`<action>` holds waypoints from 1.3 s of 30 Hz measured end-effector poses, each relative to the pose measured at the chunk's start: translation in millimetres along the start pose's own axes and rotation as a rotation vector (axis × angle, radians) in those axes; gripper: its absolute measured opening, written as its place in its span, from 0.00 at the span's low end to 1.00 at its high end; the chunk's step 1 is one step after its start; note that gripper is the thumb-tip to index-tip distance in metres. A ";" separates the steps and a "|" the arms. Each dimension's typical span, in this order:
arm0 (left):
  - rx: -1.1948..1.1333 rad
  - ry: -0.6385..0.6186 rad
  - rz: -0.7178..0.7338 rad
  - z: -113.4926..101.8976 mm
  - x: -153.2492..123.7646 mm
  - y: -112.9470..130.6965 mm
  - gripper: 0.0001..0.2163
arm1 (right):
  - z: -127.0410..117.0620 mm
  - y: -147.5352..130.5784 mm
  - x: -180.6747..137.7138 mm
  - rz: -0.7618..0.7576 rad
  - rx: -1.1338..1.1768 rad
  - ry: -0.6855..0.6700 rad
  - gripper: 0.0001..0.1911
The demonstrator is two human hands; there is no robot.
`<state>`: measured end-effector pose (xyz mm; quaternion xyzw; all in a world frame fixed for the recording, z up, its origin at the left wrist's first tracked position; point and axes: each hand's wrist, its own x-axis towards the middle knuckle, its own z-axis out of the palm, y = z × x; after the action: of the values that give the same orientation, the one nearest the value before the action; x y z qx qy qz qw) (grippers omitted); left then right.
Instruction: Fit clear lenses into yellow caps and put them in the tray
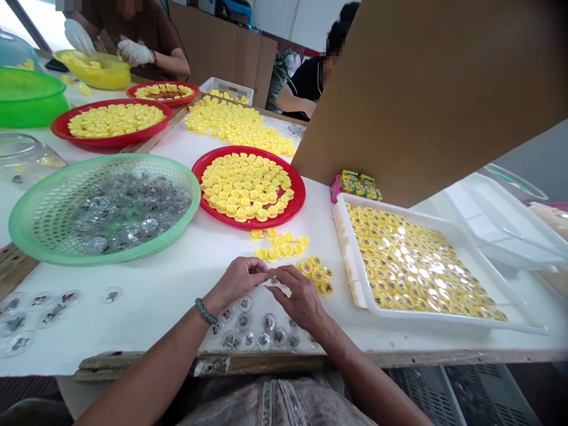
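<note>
My left hand (pixel 245 277), with a beaded bracelet (pixel 206 312) at its wrist, has thumb and fingers pinched together. My right hand (pixel 302 297) meets it at the fingertips, its thumb and forefinger curled around a small, clear printed piece (pixel 274 280), mostly hidden. What the left fingertips grip is too small to tell. Just below the hands lie several clear round discs with dark prints (pixel 264 341). Yellow cup-shaped pieces with printed discs in them (pixel 317 275) sit right of my right hand. Behind the hands are loose plain yellow pieces (pixel 283 245).
A red tray (pixel 298 198) of yellow pieces and a green basket (pixel 33 251) of clear discs stand behind. At right, a white tray (pixel 355 290) holds finished-looking yellow rows beside a tall cardboard sheet (pixel 421 89). Two people (pixel 153 35) sit across the table.
</note>
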<state>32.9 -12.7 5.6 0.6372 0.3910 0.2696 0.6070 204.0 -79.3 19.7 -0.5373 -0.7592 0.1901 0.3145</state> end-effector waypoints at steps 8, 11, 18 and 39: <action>0.810 0.210 0.359 -7.0 22.1 -4.6 0.16 | -1.3 4.9 -8.5 0.188 0.017 0.059 0.12; 0.792 0.138 0.312 -9.4 21.2 -7.4 0.13 | -6.4 5.6 -9.7 0.192 0.064 0.049 0.12; 0.388 -0.001 0.191 -3.7 0.4 -10.1 0.21 | -13.3 11.0 -4.8 0.151 0.107 -0.047 0.14; 0.090 -0.004 0.127 0.0 8.3 -14.1 0.16 | -4.8 18.6 21.7 -0.119 -0.082 -0.265 0.15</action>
<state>35.0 -6.5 -9.4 0.6877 0.3604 0.2885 0.5603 215.3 -52.8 17.4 -0.4738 -0.8317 0.2094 0.1999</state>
